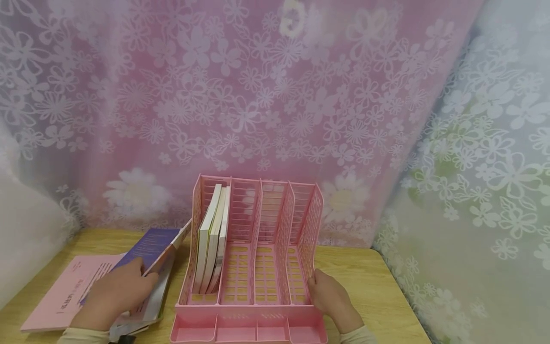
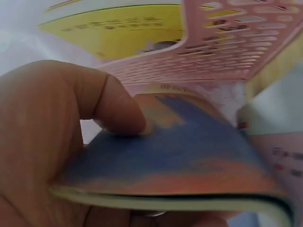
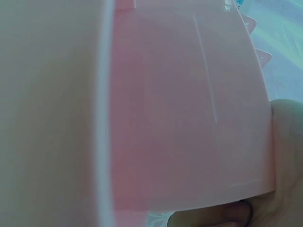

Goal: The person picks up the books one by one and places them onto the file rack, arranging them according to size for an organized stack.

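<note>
My left hand [image 1: 118, 291] pinches a thin book [image 1: 175, 243] at the left of the rack, thumb on its cover. In the left wrist view this book [image 2: 199, 151] has a blue and orange cover and bends slightly. A pink desk file rack [image 1: 234, 310] stands upright with several tall slots and a row of shallow front compartments. Three books [image 1: 212, 243] lean in its leftmost slot. My right hand [image 1: 333, 296] grips the rack's lower right side; in the right wrist view a smooth pink panel [image 3: 189, 118] fills the middle, fingers at its edge.
On the wood-patterned table [image 1: 356, 272], a pink book [image 1: 70, 289] and a purple-blue book [image 1: 150, 243] lie overlapping at the left. Another light-coloured book [image 1: 155, 301] lies partly beneath the left hand. Flowered curtains [image 1: 258, 95] hang behind and at the sides.
</note>
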A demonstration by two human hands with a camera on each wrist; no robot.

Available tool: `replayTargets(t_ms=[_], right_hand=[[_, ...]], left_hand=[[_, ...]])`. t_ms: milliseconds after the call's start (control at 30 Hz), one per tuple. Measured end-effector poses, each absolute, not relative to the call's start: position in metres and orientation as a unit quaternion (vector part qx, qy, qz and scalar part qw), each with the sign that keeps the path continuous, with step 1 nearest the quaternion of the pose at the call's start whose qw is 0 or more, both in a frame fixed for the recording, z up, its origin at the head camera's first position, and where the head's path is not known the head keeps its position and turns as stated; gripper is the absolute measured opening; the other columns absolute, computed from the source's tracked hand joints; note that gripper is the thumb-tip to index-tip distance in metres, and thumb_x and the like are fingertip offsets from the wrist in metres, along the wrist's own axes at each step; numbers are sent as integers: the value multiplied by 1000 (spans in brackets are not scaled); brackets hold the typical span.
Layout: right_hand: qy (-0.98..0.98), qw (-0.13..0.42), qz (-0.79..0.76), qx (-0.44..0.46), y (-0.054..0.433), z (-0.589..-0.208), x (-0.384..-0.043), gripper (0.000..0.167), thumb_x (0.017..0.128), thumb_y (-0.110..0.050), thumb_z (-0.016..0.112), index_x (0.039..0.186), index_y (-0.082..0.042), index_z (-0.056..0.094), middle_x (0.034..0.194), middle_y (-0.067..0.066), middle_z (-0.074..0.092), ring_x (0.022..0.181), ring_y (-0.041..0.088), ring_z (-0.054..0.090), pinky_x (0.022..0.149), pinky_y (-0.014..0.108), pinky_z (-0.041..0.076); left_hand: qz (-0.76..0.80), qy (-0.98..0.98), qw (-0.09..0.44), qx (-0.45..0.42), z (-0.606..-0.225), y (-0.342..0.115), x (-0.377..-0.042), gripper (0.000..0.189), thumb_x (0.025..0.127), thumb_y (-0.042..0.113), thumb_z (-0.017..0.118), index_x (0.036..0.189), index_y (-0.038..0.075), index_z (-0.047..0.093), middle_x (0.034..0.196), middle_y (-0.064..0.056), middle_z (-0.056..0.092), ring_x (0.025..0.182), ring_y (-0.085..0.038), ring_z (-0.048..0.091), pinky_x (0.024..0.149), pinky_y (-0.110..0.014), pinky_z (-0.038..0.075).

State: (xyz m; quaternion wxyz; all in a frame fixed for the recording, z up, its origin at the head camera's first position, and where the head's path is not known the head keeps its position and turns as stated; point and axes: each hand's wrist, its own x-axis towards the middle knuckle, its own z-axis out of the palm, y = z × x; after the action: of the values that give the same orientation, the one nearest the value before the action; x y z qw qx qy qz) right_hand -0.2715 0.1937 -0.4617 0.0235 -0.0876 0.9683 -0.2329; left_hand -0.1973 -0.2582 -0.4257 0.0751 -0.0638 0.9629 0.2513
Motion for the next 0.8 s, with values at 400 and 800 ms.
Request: replayTargets(t_ms=[400,800], right_hand=[[967,16,-239,-89,192,-464,-273,27,109,-22,41,87,-13,53,66,1,43,57,17,43,55,35,39],[969,14,-228,-91,193,-465,-273,26,108,-21,41,88,-11,55,66,2,44,61,17,45,61,38,42]], left_hand=[[293,947,129,-28,-444,-245,-206,67,102,44,53,150,-2,49,92,-16,71,43,-17,52,61,-39,46],[230,969,94,-1,-440,-250,-204,35,90,35,67,106,3,68,84,-6,67,61,-16,58,68,-44,49]])
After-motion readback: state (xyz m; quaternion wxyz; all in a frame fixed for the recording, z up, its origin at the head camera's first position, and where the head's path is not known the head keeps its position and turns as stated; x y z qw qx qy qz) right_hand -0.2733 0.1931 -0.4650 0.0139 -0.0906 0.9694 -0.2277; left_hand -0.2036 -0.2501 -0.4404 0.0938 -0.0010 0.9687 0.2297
